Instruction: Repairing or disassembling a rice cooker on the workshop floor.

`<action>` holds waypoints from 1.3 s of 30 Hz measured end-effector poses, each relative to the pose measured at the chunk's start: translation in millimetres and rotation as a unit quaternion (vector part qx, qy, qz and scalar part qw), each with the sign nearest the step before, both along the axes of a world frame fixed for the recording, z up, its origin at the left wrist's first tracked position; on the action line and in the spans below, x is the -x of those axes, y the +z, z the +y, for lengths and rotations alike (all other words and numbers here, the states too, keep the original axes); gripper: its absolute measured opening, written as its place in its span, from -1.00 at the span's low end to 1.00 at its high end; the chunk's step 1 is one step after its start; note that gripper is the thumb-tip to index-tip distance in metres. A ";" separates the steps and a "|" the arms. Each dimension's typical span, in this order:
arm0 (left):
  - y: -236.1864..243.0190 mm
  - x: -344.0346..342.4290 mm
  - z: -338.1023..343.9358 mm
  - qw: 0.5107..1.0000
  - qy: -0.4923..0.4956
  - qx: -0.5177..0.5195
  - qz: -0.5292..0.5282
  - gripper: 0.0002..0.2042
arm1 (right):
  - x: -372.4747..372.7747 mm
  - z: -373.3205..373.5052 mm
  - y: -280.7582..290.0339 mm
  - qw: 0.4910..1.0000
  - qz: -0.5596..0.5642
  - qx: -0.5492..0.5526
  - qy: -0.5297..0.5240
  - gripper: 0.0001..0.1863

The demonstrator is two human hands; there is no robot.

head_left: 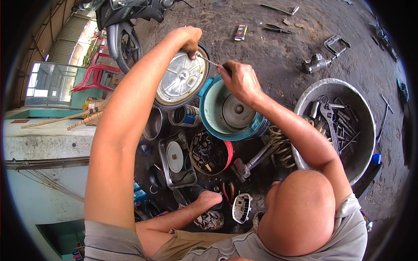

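Note:
My left hand (189, 40) curls over the upper rim of a round pale metal disc (180, 80), ribbed inside and edged in dark rubber or metal. The disc stands tilted beside a teal bucket (209, 111), partly behind my left forearm. My right hand (240, 82) is closed around a thin metal-shafted tool (212, 63), which looks like a screwdriver; its handle is mostly hidden in my fingers. The tool's far end meets the disc's rim close to my left hand. Inside the bucket, below my right hand, lies a round grey plate (239, 109).
A large grey basin (369, 117) of wrenches and other tools stands at right. Close by are a coil spring (285, 161), a hammer (252, 163), a container of dark parts (229, 156) and a metal tray (191, 179). Pliers (278, 29) lie far off; a motorbike (126, 41) stands far left.

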State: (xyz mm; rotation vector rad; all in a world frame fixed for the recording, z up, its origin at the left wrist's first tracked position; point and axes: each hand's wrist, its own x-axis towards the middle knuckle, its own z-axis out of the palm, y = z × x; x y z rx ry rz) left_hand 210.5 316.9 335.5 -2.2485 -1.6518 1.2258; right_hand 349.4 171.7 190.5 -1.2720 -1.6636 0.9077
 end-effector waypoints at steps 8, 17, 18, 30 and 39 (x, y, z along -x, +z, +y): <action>2.0 -2.6 -6.7 1.000 -0.005 -0.022 -0.010 -0.46 | -2.4 8.0 -5.4 0.998 0.057 -0.030 -0.028 -0.62; 0.2 -1.5 -7.0 0.999 0.006 -0.028 -0.019 -0.48 | -4.4 11.7 -8.4 0.997 0.067 -0.001 -0.031 -0.59; 0.0 -1.2 -6.7 0.999 0.006 -0.028 -0.019 -0.48 | -8.4 12.1 -3.2 0.994 0.080 0.074 0.010 -0.59; -2.3 -1.0 -6.8 0.999 0.003 -0.033 -0.029 -0.49 | -12.7 18.7 -1.2 0.983 0.102 0.145 0.055 -0.60; -3.7 0.8 -5.3 0.999 -0.001 -0.040 -0.024 -0.50 | -12.0 28.1 -12.1 0.908 0.247 0.322 0.104 -0.53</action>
